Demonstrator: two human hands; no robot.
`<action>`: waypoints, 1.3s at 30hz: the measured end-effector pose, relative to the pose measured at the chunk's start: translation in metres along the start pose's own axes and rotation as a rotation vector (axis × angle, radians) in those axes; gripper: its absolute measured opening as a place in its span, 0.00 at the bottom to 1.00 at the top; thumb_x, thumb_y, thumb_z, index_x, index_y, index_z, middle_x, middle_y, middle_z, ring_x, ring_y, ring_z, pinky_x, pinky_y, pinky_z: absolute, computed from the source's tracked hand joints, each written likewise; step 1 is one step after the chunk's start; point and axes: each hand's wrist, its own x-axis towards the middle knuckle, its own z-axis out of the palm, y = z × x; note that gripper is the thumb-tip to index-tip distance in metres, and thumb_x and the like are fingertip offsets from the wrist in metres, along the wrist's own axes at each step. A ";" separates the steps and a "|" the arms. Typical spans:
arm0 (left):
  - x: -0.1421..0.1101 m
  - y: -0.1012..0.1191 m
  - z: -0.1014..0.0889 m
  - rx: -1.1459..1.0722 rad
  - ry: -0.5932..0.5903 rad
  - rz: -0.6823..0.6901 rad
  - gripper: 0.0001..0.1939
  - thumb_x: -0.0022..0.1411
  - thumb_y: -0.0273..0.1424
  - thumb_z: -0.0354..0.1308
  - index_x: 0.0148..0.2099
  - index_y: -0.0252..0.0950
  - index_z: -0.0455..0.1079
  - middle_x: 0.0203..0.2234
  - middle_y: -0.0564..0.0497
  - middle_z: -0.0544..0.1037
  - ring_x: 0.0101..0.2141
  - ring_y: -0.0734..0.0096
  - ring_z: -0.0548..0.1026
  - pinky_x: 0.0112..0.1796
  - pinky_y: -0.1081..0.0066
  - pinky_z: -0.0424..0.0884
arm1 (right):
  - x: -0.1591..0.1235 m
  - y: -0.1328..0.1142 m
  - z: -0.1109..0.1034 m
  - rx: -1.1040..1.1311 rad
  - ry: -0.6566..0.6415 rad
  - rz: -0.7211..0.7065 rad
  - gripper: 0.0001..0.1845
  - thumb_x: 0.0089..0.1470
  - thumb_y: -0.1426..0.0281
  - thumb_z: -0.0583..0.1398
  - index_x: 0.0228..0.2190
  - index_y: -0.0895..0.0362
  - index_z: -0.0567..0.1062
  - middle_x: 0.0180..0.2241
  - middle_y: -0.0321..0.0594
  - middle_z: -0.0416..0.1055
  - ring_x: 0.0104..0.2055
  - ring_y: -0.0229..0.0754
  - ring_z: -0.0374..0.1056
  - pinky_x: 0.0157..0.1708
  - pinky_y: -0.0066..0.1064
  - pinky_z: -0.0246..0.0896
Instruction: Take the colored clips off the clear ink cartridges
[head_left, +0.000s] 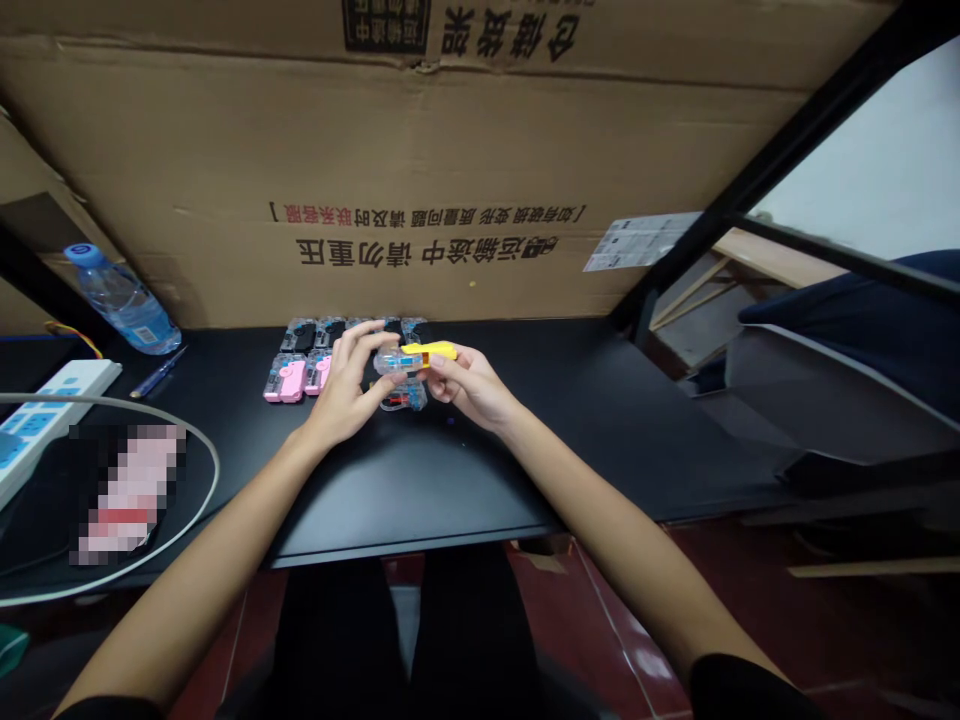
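Between my two hands is a small clear plastic gadget with blue inside and a yellow piece (431, 350) along its top; its exact kind I cannot make out. My left hand (346, 385) holds the rounded clear end between thumb and fingers. On the opposite end, my right hand (472, 388) pinches the yellow part and an orange-brown bit. Just below them lies another clear piece with red and blue inside (405, 397). Left of my left hand, pink-and-clear gadgets (285, 380) lie on the black table (585, 420), partly hidden by that hand. Behind these is a row of black-and-clear ones (301, 335).
A large cardboard sheet (450, 140) stands along the back. On the left are a water bottle (127, 300), a pen (159, 373), a white power strip (52, 415), a looping white cable (214, 450) and a blurred-out pink item (135, 490). A black frame post (637, 320) rises at right.
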 end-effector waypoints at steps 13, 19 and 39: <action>-0.003 0.010 -0.001 -0.071 -0.002 -0.234 0.22 0.75 0.54 0.54 0.44 0.40 0.70 0.32 0.49 0.79 0.31 0.63 0.75 0.34 0.66 0.70 | -0.005 0.012 0.006 -0.546 0.075 -0.408 0.20 0.60 0.51 0.70 0.44 0.52 0.78 0.47 0.43 0.77 0.40 0.42 0.73 0.41 0.36 0.73; -0.004 0.009 0.002 -0.083 -0.070 -0.232 0.22 0.76 0.54 0.52 0.40 0.40 0.66 0.29 0.50 0.77 0.28 0.66 0.73 0.32 0.67 0.67 | -0.004 0.014 0.008 -0.566 0.046 -0.403 0.18 0.62 0.50 0.68 0.37 0.53 0.79 0.45 0.45 0.78 0.47 0.46 0.74 0.42 0.36 0.71; -0.005 0.011 0.008 -0.063 -0.011 -0.219 0.21 0.77 0.51 0.51 0.36 0.42 0.60 0.24 0.54 0.72 0.24 0.68 0.71 0.29 0.68 0.63 | 0.003 0.015 0.004 -0.319 0.039 -0.205 0.24 0.54 0.47 0.72 0.35 0.55 0.79 0.34 0.38 0.77 0.33 0.40 0.71 0.33 0.33 0.71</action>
